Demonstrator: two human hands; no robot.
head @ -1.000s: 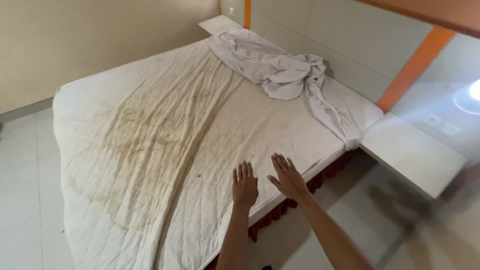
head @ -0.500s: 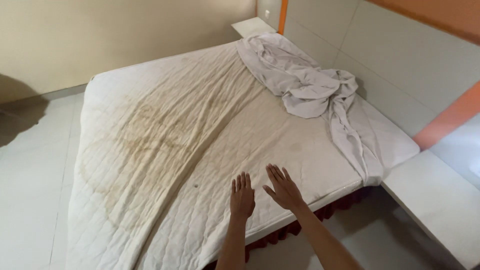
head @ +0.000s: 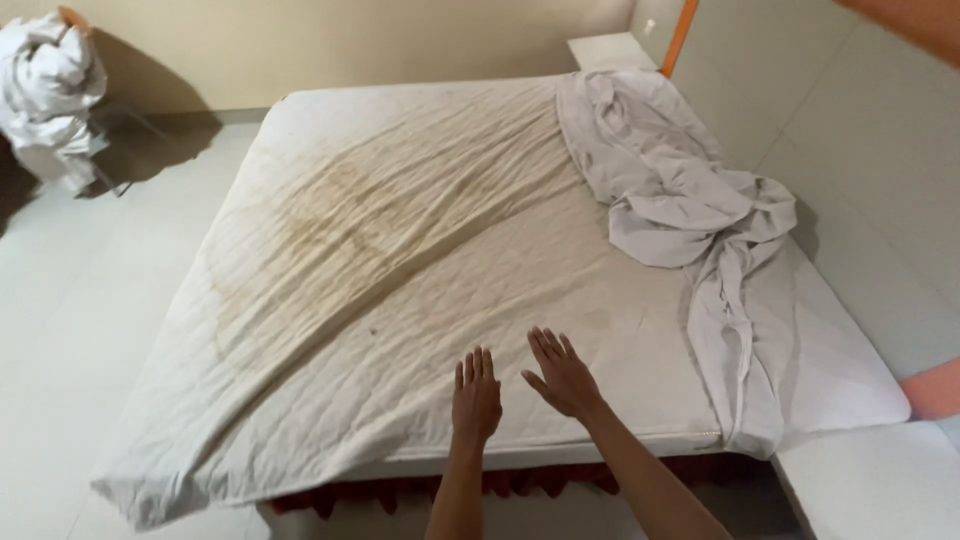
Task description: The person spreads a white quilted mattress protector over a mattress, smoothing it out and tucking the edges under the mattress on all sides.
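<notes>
A wide bed carries a white quilted mattress cover (head: pixel 400 250) with a large yellowish stain across its middle. My left hand (head: pixel 476 398) and my right hand (head: pixel 562 373) lie flat, fingers spread, on the cover near the bed's near edge. Neither holds anything. A crumpled pale grey sheet (head: pixel 690 210) lies bunched along the right side of the bed and trails down toward the near right corner. The cover's near left corner (head: pixel 150 490) hangs loose over the edge.
A heap of white linen (head: pixel 48 90) sits at the far left on a stand by the wall. A white bedside shelf (head: pixel 610 50) stands at the far end, another white ledge (head: pixel 870 490) at near right. Pale tiled floor (head: pixel 80 330) runs along the left. Red bed skirt (head: pixel 400 490) shows below.
The view has swung left, bringing the bed's left side and the linen heap into sight. Both hands stay flat on the cover near the near edge.
</notes>
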